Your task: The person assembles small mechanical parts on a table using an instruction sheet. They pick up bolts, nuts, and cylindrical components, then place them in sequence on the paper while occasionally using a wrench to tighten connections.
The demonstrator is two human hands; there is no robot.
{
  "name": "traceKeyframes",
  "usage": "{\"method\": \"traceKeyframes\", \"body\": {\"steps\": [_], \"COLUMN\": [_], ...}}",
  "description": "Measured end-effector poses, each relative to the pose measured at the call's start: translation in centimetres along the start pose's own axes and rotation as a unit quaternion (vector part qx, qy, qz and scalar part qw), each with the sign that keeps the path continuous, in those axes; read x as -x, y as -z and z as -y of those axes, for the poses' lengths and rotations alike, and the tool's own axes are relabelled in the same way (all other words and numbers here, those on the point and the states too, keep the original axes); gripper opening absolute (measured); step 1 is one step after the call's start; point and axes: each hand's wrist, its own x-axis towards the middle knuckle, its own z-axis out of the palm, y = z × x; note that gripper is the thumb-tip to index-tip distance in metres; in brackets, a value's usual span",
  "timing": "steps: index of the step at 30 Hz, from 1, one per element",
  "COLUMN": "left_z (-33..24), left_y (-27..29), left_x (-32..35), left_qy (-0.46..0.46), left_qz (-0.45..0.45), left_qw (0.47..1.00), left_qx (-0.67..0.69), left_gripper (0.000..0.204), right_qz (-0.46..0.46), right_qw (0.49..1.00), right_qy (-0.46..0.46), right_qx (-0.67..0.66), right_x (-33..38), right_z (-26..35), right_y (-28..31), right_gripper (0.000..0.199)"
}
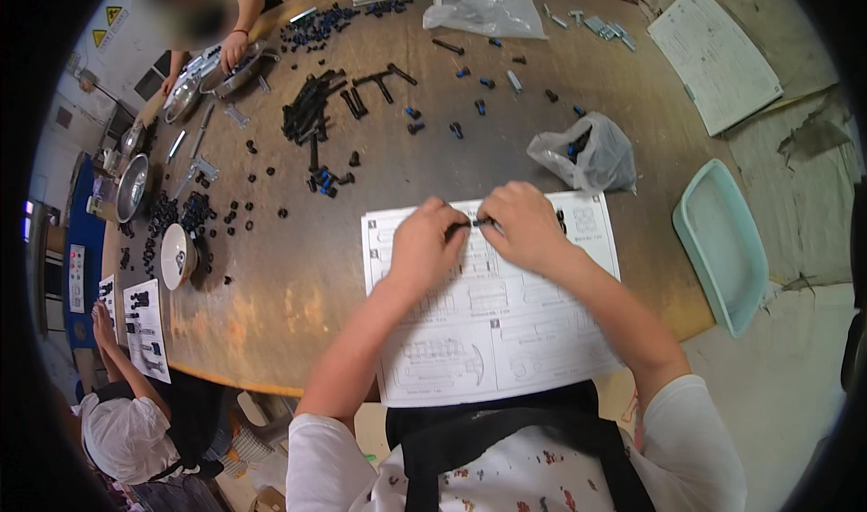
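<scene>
A wide brown table (271, 340) has worn, yellowish patches. At far left, yellow warning signs (113, 14) are on a pale wall (83, 131); nearer stands a blue panel (83, 185).

Head-worn fisheye, looking steeply down and forward over the bench (280, 340).
The lens sits close above the wearer's own chest, so the black apron (533, 429) fills the lower edge, the forearms (357, 340) enter from there, and the printed sheet (442, 367) lies near the middle; the view spans the bench to a co-worker (251, 11) at far upper left and another person (126, 440) at lower left, straight edges bowing toward the dark round rim.
</scene>
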Motion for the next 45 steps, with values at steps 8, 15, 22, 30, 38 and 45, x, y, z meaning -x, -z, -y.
{"method": "traceKeyframes", "body": {"steps": [8,15,22,30,38,45], "left_z": [5.4,9.0,6.9,-0.7,-2.1,-1.9], "left_y": [2.8,0.7,3.3,2.6,0.7,-0.2], "left_x": [-7.3,-13.1,-8.7,2.1,4.3,3.6], "left_qy": [0.04,0.06,0.07,0.003,-0.048,-0.036], "left_qz": [-0.054,-0.081,-0.04,0.022,-0.018,-0.044], "left_qw": [0.998,0.982,0.996,0.998,0.997,0.998], "left_qx": [-0.018,-0.163,-0.049,0.06,-0.049,-0.031], "left_gripper": [0.029,0.025,0.018,0.015,0.011,0.01], "right_qz": [-0.04,-0.017,-0.016,0.031,0.016,-0.02], "right_qw": [0.991,0.982,0.991,0.995,0.999,0.996], "right_qy": [-0.118,-0.164,-0.129,-0.094,-0.03,-0.073], "right_qx": [-0.042,0.092,-0.04,-0.005,0.013,0.052], "right_x": [-5.8,-12.9,-9.1,1.5,3.9,3.3], "right_z": [-4.1,-4.6,-2.8,3.6,3.9,3.4], "right_y": [0.9,-4.5,-1.7,1.0,-0.5,-1.3], "right_gripper": [0.032,0.032,0.025,0.036,0.026,0.014]}}
